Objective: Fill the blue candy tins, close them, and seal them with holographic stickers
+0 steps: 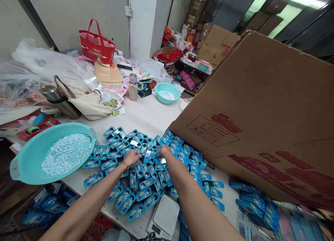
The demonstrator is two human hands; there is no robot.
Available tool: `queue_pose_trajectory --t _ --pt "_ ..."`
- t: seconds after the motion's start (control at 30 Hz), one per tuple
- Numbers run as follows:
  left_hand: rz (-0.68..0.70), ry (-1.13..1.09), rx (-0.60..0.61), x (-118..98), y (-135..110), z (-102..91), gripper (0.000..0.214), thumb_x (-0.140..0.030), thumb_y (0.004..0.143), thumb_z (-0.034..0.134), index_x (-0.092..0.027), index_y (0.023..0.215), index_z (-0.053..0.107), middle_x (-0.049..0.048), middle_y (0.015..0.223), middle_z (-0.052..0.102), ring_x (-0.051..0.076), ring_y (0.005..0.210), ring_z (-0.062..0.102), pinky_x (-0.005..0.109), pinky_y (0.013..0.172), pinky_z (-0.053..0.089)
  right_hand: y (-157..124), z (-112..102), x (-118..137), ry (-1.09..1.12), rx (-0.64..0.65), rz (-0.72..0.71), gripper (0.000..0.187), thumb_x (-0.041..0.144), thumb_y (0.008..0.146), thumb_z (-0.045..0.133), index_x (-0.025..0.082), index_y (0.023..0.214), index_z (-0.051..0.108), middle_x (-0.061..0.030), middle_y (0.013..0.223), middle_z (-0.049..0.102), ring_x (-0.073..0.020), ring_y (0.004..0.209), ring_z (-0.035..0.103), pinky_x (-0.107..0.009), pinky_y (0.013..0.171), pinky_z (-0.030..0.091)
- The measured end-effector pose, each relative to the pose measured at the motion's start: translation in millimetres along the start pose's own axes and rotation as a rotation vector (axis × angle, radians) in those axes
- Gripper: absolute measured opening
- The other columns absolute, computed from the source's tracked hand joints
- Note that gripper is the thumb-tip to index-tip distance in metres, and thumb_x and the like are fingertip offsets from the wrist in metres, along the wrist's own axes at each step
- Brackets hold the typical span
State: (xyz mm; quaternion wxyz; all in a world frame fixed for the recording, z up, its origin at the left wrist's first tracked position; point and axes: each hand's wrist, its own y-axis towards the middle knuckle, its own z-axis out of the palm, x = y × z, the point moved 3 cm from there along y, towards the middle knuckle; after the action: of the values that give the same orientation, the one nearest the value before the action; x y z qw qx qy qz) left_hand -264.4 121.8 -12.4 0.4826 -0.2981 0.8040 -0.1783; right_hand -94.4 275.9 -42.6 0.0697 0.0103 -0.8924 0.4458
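Note:
Many small blue rectangular tins [144,194], each with a round window and colourful print, cover the near part of the table, some lying flat and others leaning on each other. My left hand [132,157] is low over the middle of them, fingers bent and drawn together at the tins; whether a tin is in its grip is hidden. My right hand [164,150] reaches into the tins a little further right, its fingers mostly concealed behind the hand and wrist. A turquoise basin [24,164] holding small white pieces [65,154] stands left of the tins.
A large cardboard box [261,105] rises on the right. A white digital scale [165,215] sits at the front edge. Behind are a smaller turquoise basin [167,98], a beige cup [133,89], a steel flask [61,103] and a red bag [97,48]. More blue packs [254,202] lie right.

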Motion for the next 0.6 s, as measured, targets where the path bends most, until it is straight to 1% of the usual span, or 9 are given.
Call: queue_pose_trajectory --t 0.07,0.13,0.23,0.3,0.33,0.4,0.47,0.53,0.6 --pt "0.008 0.128 0.026 -10 4 14.7 0.029 -0.037 0.077 0.065 -0.017 0.058 0.055 0.003 0.058 0.06 0.018 0.064 0.059 0.025 0.057 0.039 2 1 0 -0.014 -0.008 0.01 0.023 0.033 0.091 0.06 0.015 0.106 0.063 -0.0065 0.108 0.064 -0.0177 0.094 0.063 -0.038 0.083 0.054" --pt "0.005 0.244 0.055 -22 6 30.9 0.029 -0.038 0.076 0.07 -0.016 0.06 0.058 0.0042 0.065 0.063 0.018 0.07 0.061 0.027 0.062 0.043 3 2 0 -0.023 -0.021 0.011 0.024 0.033 0.09 0.06 0.015 0.106 0.063 -0.0064 0.108 0.064 -0.0182 0.095 0.063 -0.039 0.084 0.054" --pt "-0.021 0.388 0.098 -38 9 50.6 0.025 -0.038 0.083 0.066 -0.013 0.08 0.063 0.0039 0.082 0.065 0.016 0.078 0.062 0.032 0.072 0.05 1 2 -1 -0.018 -0.042 0.005 0.024 0.033 0.09 0.06 0.015 0.106 0.062 -0.0061 0.108 0.064 -0.0183 0.095 0.063 -0.039 0.084 0.054" --pt "-0.043 0.456 0.121 -45 9 58.1 0.025 -0.038 0.089 0.062 -0.013 0.092 0.063 0.0037 0.09 0.065 0.015 0.081 0.062 0.034 0.075 0.052 -1 1 -3 0.002 -0.059 -0.002 0.024 0.034 0.09 0.06 0.015 0.105 0.063 -0.0058 0.106 0.065 -0.0178 0.093 0.063 -0.038 0.082 0.055" --pt "-0.052 0.481 0.128 -46 9 59.9 0.025 -0.038 0.09 0.06 -0.013 0.094 0.063 0.0039 0.092 0.065 0.015 0.082 0.063 0.035 0.076 0.053 -3 1 -4 0.015 -0.067 -0.007 0.024 0.034 0.09 0.061 0.014 0.104 0.063 -0.0056 0.104 0.065 -0.0174 0.092 0.064 -0.038 0.081 0.055" --pt "-0.061 0.507 0.131 -44 5 59.9 0.027 -0.039 0.09 0.059 -0.013 0.095 0.063 0.0036 0.091 0.065 0.015 0.079 0.063 0.034 0.074 0.053 -7 0 -8 0.037 -0.08 -0.023 0.025 0.035 0.089 0.062 0.014 0.102 0.063 -0.005 0.1 0.066 -0.0166 0.088 0.064 -0.037 0.08 0.055" --pt "-0.055 0.502 0.12 -37 -2 55.1 0.028 -0.041 0.09 0.059 -0.013 0.089 0.063 0.0018 0.083 0.065 0.013 0.072 0.061 0.031 0.07 0.052 -12 0 -13 0.047 -0.09 -0.041 0.025 0.035 0.089 0.061 0.013 0.102 0.063 -0.0047 0.099 0.066 -0.016 0.086 0.064 -0.037 0.078 0.056" --pt "-0.036 0.465 0.094 -24 -12 45.1 0.031 -0.043 0.087 0.06 -0.014 0.076 0.061 -0.0003 0.07 0.062 0.013 0.064 0.058 0.028 0.063 0.047 -16 -1 -16 0.036 -0.108 -0.068 0.026 0.036 0.09 0.061 0.014 0.103 0.063 -0.0051 0.101 0.066 -0.0161 0.087 0.064 -0.037 0.079 0.056" --pt "-0.016 0.402 0.052 -6 -24 29.7 0.034 -0.044 0.082 0.061 -0.016 0.063 0.056 -0.0017 0.058 0.056 0.013 0.058 0.055 0.025 0.057 0.04 -20 -1 -19 0.013 -0.144 -0.108 0.027 0.036 0.09 0.06 0.015 0.106 0.062 -0.006 0.105 0.065 -0.0172 0.091 0.064 -0.038 0.08 0.055"
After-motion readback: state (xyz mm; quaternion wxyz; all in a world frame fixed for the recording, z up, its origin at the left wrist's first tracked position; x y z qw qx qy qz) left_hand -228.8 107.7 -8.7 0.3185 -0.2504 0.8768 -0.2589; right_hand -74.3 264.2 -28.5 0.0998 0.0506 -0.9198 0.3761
